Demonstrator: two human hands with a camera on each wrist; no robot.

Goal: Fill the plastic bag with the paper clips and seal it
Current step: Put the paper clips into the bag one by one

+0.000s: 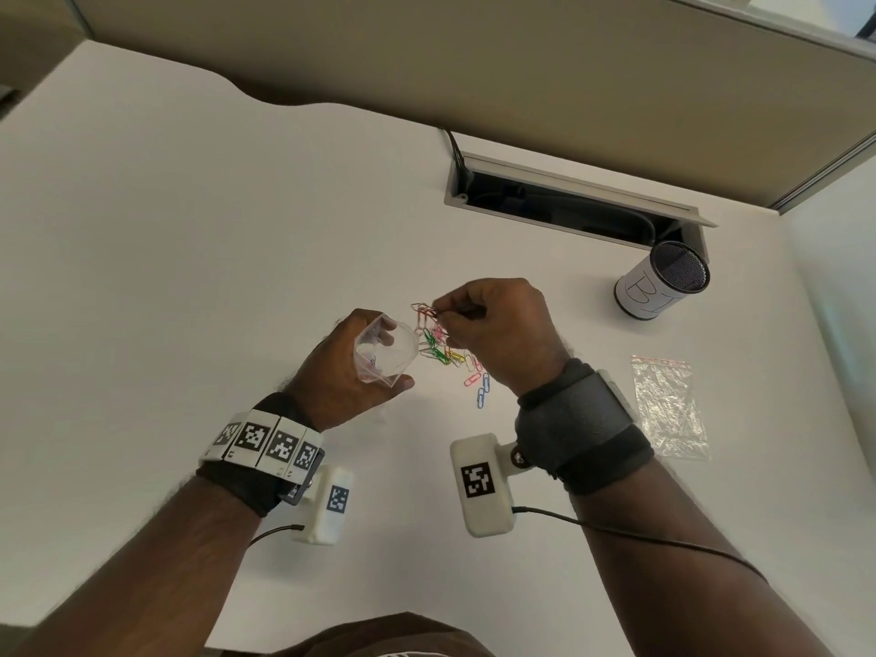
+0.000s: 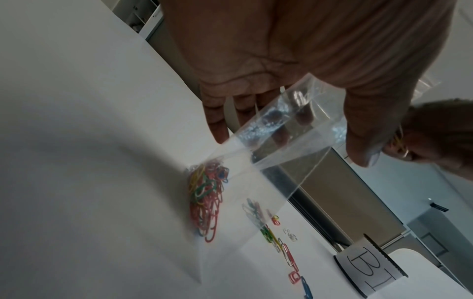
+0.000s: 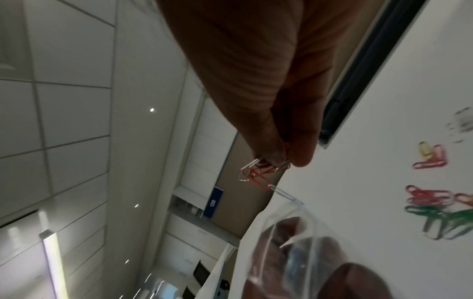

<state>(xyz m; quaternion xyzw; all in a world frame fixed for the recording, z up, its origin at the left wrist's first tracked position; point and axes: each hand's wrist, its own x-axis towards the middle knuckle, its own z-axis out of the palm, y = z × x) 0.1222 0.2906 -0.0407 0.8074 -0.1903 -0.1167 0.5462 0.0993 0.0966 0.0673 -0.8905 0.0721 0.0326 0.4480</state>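
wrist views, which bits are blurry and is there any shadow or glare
Left wrist view: the clips in the bag are smeared, and a broad shadow lies on the desk. Right wrist view: the loose clips on the desk and the bag's mouth are soft; ceiling lights glare at lower left.

1. Left hand point(image 1: 353, 360): raised above the desk, fingers and thumb curled, holding the plastic bag point(image 1: 386, 349) with its mouth open.
2. Right hand point(image 1: 497, 331): raised, thumb and fingertips pinching a cluster of paper clips point(image 1: 426, 311) beside the bag's mouth.
3. Both forearms: bare, strapped wrist bands.

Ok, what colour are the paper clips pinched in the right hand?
Mostly red with a few silvery-white paper clips; clearest in the right wrist view.
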